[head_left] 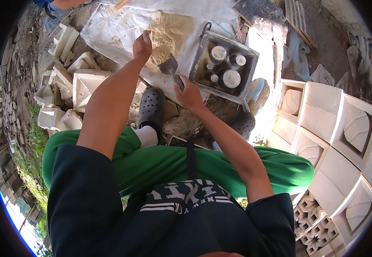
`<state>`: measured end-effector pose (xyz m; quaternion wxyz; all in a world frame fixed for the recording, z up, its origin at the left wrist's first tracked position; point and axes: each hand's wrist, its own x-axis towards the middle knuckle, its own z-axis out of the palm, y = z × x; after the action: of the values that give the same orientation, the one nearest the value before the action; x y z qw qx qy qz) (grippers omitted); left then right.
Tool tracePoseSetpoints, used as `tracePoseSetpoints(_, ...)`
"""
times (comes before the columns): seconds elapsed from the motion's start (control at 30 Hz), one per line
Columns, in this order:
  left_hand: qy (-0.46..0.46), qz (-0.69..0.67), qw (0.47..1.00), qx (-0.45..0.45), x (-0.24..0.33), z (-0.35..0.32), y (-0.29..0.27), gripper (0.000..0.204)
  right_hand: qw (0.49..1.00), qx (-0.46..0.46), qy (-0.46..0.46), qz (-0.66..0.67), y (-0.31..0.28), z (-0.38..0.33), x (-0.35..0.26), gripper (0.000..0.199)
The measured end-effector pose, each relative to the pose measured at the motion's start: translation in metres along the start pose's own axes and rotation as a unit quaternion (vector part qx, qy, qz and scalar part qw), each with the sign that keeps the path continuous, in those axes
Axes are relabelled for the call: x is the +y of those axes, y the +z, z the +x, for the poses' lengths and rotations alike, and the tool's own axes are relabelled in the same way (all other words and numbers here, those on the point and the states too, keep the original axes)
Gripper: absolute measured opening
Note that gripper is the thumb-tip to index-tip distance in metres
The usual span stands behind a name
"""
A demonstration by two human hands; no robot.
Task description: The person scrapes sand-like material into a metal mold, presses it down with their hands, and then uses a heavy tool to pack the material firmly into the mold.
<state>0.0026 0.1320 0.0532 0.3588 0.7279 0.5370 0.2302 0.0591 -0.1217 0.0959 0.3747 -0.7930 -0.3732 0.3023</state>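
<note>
— Green trousers (169, 165) sit closest; what is each hand doing?
— His left hand (142, 45) rests half-curled on the sand pile (169, 32), holding nothing clear. His right hand (189, 95) closes around a trowel (171, 68), its blade touching the sand, just beside the square mould (225, 66).

I'm sitting in an outdoor casting yard: white cast blocks (323, 107) are stacking up at three o'clock, broken moulds (72, 85) are lying at ten, a sand heap (173, 30) is spreading on sheeting at twelve.
</note>
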Motion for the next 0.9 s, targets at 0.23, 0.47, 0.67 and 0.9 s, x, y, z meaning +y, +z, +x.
tracePoseSetpoints(0.23,-0.017,-0.157,0.983,-0.089,0.063,-0.042,0.018,0.056,0.995,-0.093,0.022,0.019,-0.105,-0.036,0.005,0.046)
tracePoseSetpoints(0.47,-0.14,-0.17,0.976,0.002,0.028,-0.114,0.071,0.05,0.977,-0.142,0.003,-0.159,-0.212,-0.056,0.0,0.047)
tracePoseSetpoints(0.67,-0.059,-0.248,0.966,-0.03,0.026,-0.147,0.103,0.055,0.959,-0.173,0.056,-0.219,-0.235,-0.046,0.005,0.045)
tracePoseSetpoints(0.9,-0.046,-0.255,0.963,-0.079,0.037,-0.163,0.116,0.054,0.92,-0.191,0.013,-0.343,-0.227,-0.039,0.004,0.046)
